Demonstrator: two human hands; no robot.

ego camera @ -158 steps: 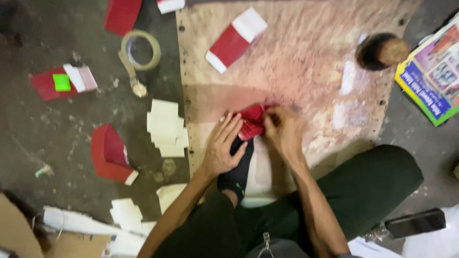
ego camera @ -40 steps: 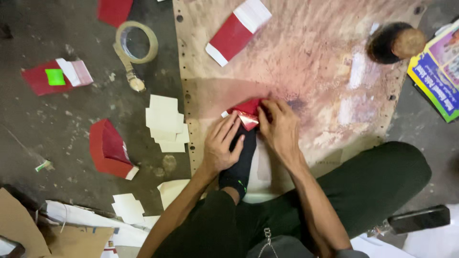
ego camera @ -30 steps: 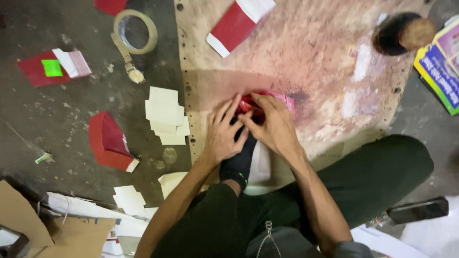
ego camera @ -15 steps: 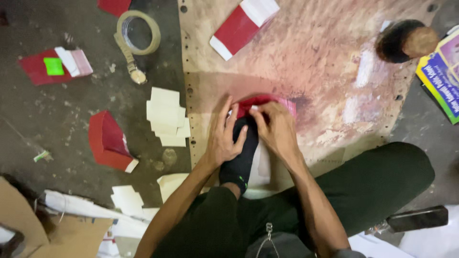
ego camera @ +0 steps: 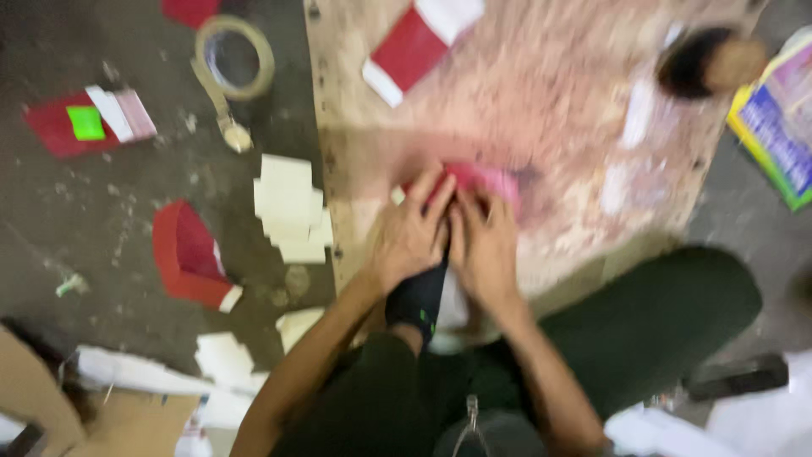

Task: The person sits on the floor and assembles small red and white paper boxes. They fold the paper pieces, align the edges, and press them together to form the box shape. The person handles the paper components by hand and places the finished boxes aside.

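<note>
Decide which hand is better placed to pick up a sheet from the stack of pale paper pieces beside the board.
Left. The left hand lies nearer the pale paper stack; the right hand sits farther over, pressing the red piece.

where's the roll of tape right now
In the head view the roll of tape lies on the dark floor at upper left, just left of the wooden board, above the stack of white cards.

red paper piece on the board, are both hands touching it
Touching. The head view, though blurred, shows the left hand and right hand pressed on the red paper piece.
</note>
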